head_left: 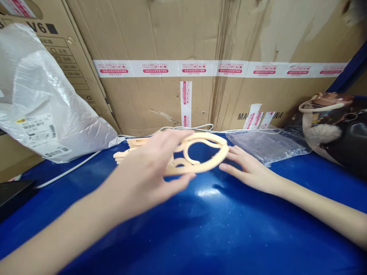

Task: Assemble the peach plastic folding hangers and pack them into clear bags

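My left hand [143, 168] holds a pale cream looped piece [212, 163] above the blue table, with its thumb below and its fingers over the top. A rounded outer frame surrounds a smaller curved hook shape; the exact kind I cannot tell. At the loop's right end is my right hand [249, 168], fingers outstretched and thumb apart, its fingertips at or just behind the rim. Whether they touch it is unclear. More cream parts [122, 154] with layered ends show beyond my left hand, which hides much of them and the near end of the looped piece.
Large cardboard boxes [155, 34] wall off the back of the blue table [200, 229]. On the left are a white padded mailer [57, 99] and a dark device [17, 194] with a white cable [69, 170]. Clear plastic bags [266, 145] and a black bag [349, 133] lie right.
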Available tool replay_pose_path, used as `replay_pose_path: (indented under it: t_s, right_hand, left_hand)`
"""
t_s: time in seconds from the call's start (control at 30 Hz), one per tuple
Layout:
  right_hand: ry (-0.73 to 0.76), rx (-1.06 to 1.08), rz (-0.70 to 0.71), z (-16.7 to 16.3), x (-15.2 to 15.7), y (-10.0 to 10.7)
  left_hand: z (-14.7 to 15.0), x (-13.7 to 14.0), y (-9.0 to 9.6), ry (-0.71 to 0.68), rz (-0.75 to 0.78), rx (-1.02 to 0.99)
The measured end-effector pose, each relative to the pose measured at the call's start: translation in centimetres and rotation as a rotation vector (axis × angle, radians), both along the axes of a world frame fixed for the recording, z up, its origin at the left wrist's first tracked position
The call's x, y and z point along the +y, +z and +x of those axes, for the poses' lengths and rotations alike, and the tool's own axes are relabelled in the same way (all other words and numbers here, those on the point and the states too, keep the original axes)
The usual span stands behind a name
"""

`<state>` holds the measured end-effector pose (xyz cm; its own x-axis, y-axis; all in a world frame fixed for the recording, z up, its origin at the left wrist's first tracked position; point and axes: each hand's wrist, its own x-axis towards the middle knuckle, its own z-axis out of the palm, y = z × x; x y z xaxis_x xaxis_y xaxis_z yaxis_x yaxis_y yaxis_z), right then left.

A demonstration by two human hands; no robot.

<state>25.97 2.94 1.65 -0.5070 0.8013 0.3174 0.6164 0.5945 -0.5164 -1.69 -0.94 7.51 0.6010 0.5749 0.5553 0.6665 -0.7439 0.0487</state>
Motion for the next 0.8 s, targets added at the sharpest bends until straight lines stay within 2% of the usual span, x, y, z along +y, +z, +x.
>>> replay_pose_path:
  t_s: [0.03, 0.1, 0.2, 0.3, 0.6, 0.8]
  right_hand:
    - [0.025, -0.106, 0.087, 0.0, 0.0, -0.2]
    - [0.061, -0.259, 0.130, 0.0, -0.1, -0.6]
    - [0.092, -0.363, 0.044, 0.0, -0.3, -1.1]
    - [0.102, -0.387, -0.012, 0.0, -0.3, -1.3]
    - [0.101, -0.405, -0.018, 0.0, -0.3, -1.0]
    - [0.100, -0.429, -0.029, 0.0, -0.5, -0.7]
  left_hand:
    - [-1.2, 0.4, 0.6, 0.028, -0.040, -0.022]
    - [-3.7, 1.1, 1.5, 0.098, -0.131, -0.084]
    - [-7.1, 2.0, 2.0, 0.284, -0.233, -0.165]
    - [-8.8, 2.5, 2.0, 0.367, -0.256, -0.217]
    - [-8.8, 4.1, 0.0, 0.314, -0.303, -0.189]
    - [-9.6, 5.0, -0.6, 0.295, -0.361, -0.202]
